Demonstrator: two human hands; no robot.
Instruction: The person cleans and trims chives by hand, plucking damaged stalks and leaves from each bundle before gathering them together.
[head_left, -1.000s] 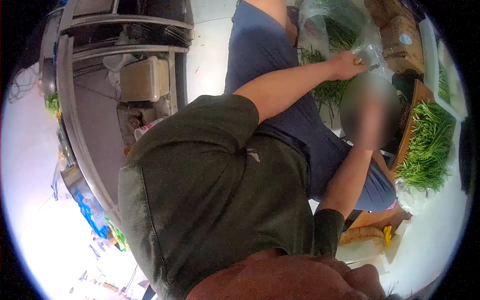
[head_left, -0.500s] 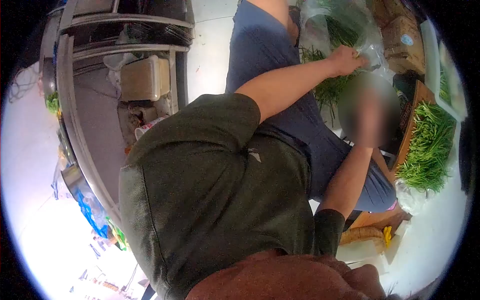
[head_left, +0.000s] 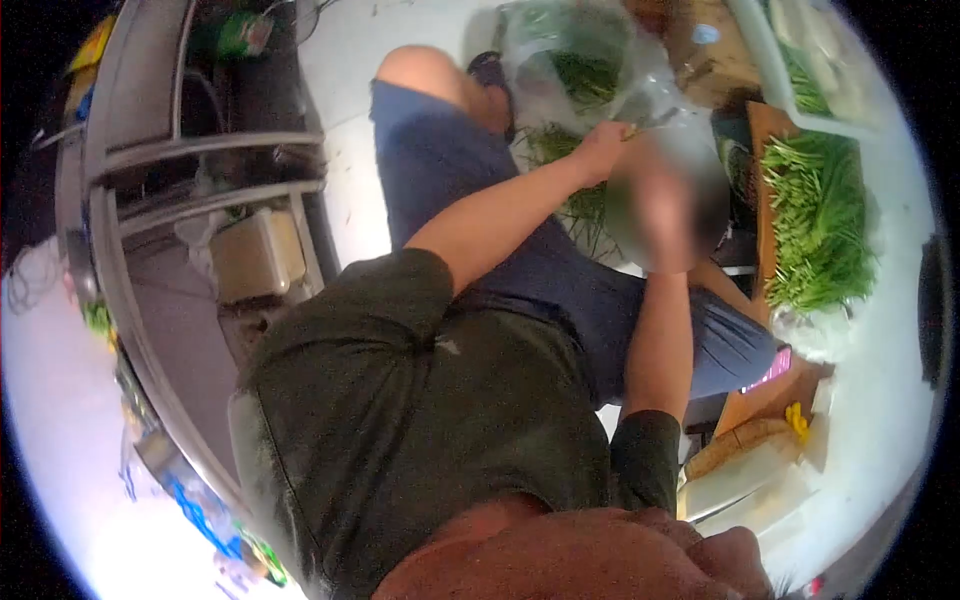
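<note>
My left hand (head_left: 603, 152) is closed, with a small yellowish bit showing at its fingertips; I cannot make out what it holds. My right hand (head_left: 665, 205) is beside it, inside a blurred patch that hides its fingers. Just beyond both hands lies a clear plastic bag (head_left: 655, 92) with long thin green stalks (head_left: 588, 75) in it. More loose green stalks (head_left: 590, 215) lie below my left hand, near my leg.
To the right, a thick pile of green stalks (head_left: 815, 225) rests beside a wooden board edge (head_left: 762, 190). A clear plastic tub (head_left: 845, 125) and a cardboard box (head_left: 715, 75) stand at upper right. A metal rack (head_left: 215, 150) holding a lidded container (head_left: 258, 255) is at left.
The view has shifted, so hands, legs and bag appear further left. My left hand is closer to my right, still closed. A pink-screened phone now shows beside my knee.
</note>
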